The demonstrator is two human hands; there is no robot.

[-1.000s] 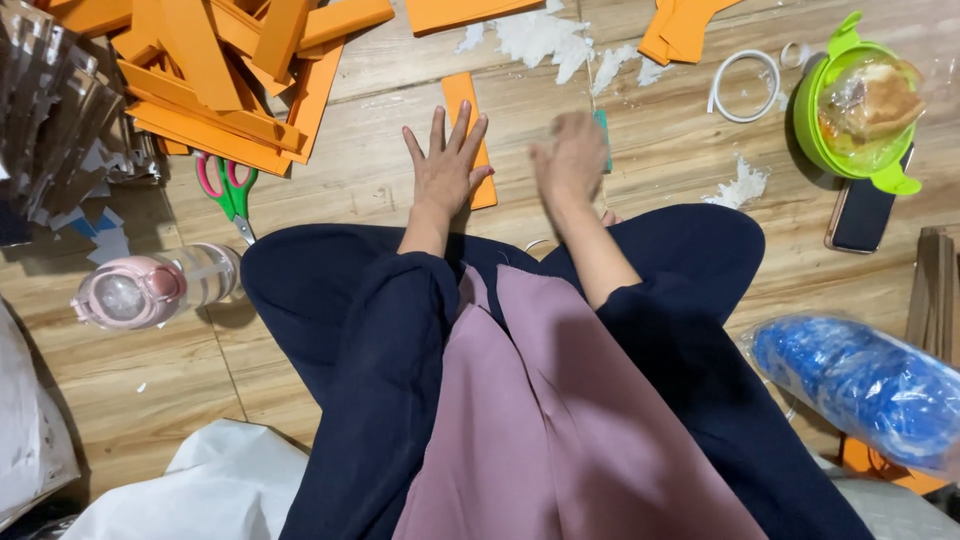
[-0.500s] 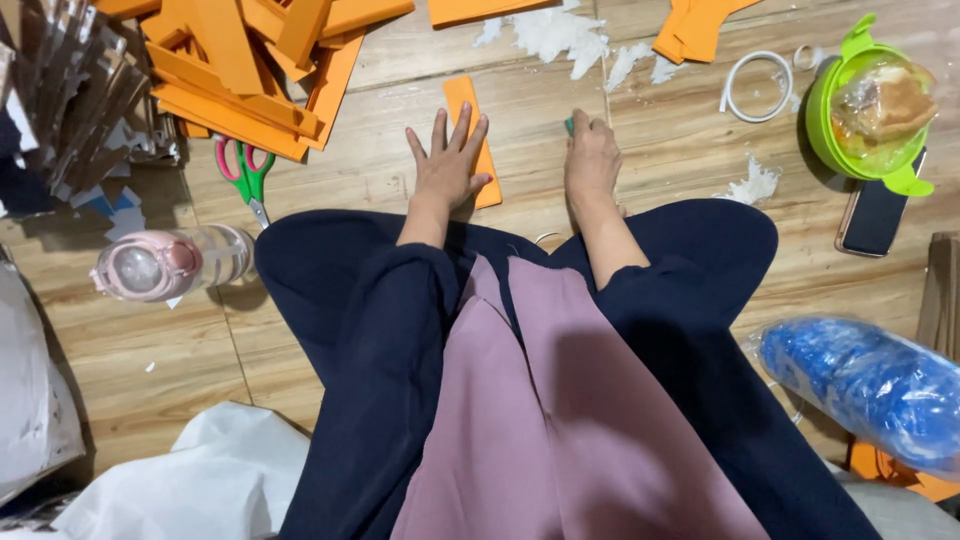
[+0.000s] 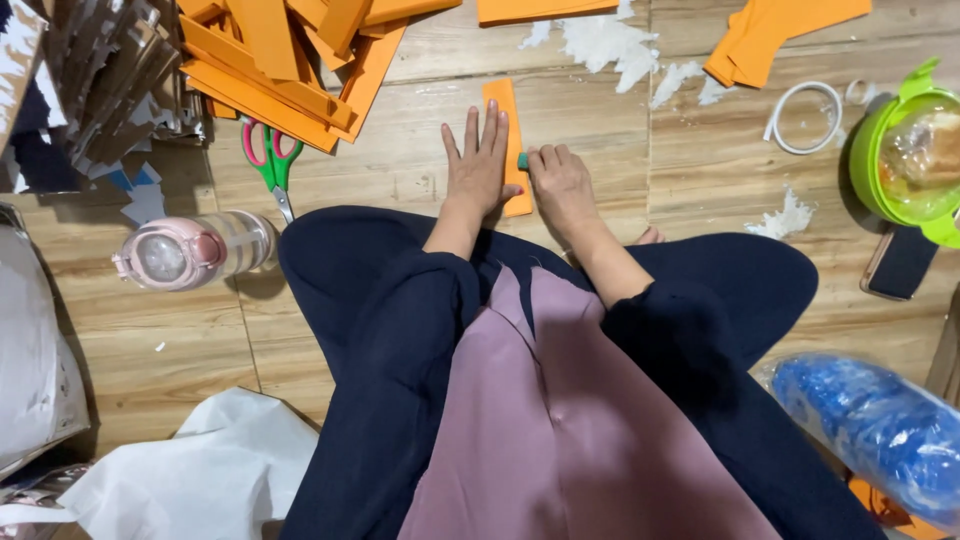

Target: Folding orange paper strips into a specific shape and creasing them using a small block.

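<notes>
Here the left hand [image 3: 480,170] lies flat, fingers spread, pressing an orange paper strip [image 3: 507,130] onto the wooden floor [image 3: 400,180]. Just beside those fingertips, the right hand [image 3: 560,185] curls shut on a small teal tool [image 3: 522,160] touching the strip's edge. Scissors [image 3: 272,165] lie farther left.

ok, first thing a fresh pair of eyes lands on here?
Dead centre: the left hand pressed flat on an orange strip on the wooden floor, the right hand beside it gripping a small green object. Next, the heap of orange strips at upper left with the scissors just below it, and the bright green bowl at far right.
</notes>
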